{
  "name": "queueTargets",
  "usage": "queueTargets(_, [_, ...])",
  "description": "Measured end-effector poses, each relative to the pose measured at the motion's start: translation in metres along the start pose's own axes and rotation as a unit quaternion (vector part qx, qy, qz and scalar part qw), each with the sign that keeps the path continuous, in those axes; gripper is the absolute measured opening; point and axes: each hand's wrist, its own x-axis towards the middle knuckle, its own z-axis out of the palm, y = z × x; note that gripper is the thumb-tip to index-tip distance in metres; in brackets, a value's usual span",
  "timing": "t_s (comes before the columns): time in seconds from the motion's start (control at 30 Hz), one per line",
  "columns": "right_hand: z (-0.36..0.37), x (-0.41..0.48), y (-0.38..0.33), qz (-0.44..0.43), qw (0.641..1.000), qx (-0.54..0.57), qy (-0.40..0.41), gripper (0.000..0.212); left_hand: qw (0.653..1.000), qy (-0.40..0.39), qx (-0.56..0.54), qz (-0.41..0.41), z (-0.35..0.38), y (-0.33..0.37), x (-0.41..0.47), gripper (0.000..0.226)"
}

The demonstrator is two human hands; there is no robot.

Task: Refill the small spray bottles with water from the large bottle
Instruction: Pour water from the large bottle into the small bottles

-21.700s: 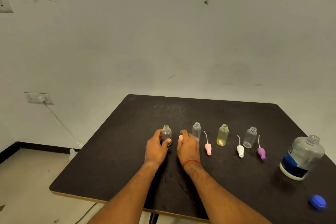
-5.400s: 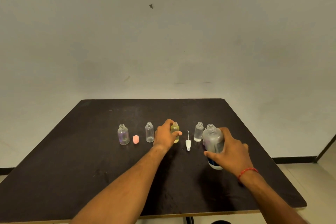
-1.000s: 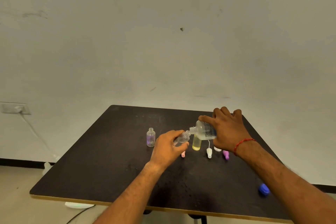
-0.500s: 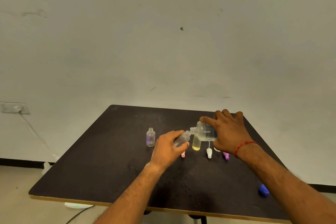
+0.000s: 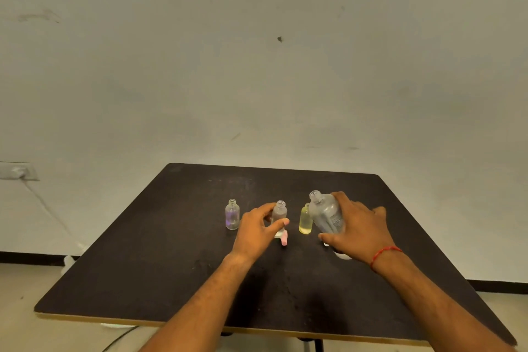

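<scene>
Left hand [image 5: 257, 230] wraps thumb and fingers round the clear small bottle [image 5: 279, 216], which is upright on the table [image 5: 171, 251] just left of the yellow bottle [image 5: 305, 220]. Its neck is open and I can't read the fill level.

Right hand [image 5: 357, 234] grips the large bottle [image 5: 325, 214] round the body, just right of the yellow bottle and partly in front of it. It's uncapped and leaning slightly, mouth up. I can't tell whether its base touches the table.

Purple-tinted bottle [image 5: 232, 214] is further left, well apart. Pink spray cap [image 5: 284, 240] lies near, front-left of the yellow bottle, at the clear bottle's foot.

My read: between pours, lining up the next fill.

How to do it well:
- Pin the small bottle low on its body; it's light and top-heavy.
- Bring the large mouth right over the neck before tilting.
- Tilt slowly, because a wide mouth into a narrow neck floods easily.
- Stop short of the threads so the spray stem fits.
- Keep the large bottle's base clear of the yellow bottle when swinging.
</scene>
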Motion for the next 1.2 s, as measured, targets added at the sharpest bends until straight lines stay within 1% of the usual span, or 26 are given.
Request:
queueTargets(0.1, [0.007, -0.006, 0.002, 0.024, 0.998, 0.051, 0.003, 0.069, 0.999, 0.009, 0.003, -0.043, 0.005, -0.011, 0.010, 0.037])
queueTargets(0.2, [0.014, -0.010, 0.005, 0.035, 0.996, 0.081, 0.002, 0.071, 0.997, 0.025, 0.020, -0.072, 0.010, -0.021, 0.020, 0.029])
queueTargets(0.37, [0.021, -0.014, 0.011, 0.055, 0.994, 0.099, 0.002, 0.075, 0.991, 0.037, 0.066, -0.113, 0.016, -0.037, 0.034, 0.030])
queueTargets(0.47, [0.023, -0.016, 0.014, 0.061, 0.993, 0.102, 0.002, 0.076, 0.988, 0.032, 0.077, -0.129, 0.019, -0.046, 0.039, 0.031])
queueTargets(0.63, [0.023, -0.018, 0.014, 0.068, 0.992, 0.102, 0.000, 0.081, 0.987, 0.039, 0.078, -0.136, 0.022, -0.055, 0.043, 0.032])
queueTargets(0.83, [0.023, -0.016, 0.012, 0.072, 0.991, 0.115, 0.002, 0.081, 0.988, 0.038, 0.060, -0.140, 0.023, -0.057, 0.047, 0.034])
queueTargets(0.9, [0.024, -0.016, 0.011, 0.072, 0.991, 0.116, 0.002, 0.080, 0.987, 0.031, 0.057, -0.147, 0.023, -0.057, 0.048, 0.038])
queueTargets(1.07, [0.026, -0.015, 0.011, 0.070, 0.990, 0.123, -0.003, 0.075, 0.986, 0.027, 0.048, -0.160, 0.019, -0.052, 0.044, 0.058])
queueTargets(1.13, [0.027, -0.014, 0.009, 0.065, 0.990, 0.128, 0.001, 0.073, 0.986, 0.044, 0.057, -0.153, 0.016, -0.047, 0.037, 0.063])
queueTargets(1.2, [0.028, -0.013, 0.008, 0.061, 0.989, 0.132, 0.003, 0.073, 0.985, 0.080, 0.076, -0.133, 0.010, -0.039, 0.027, 0.055])
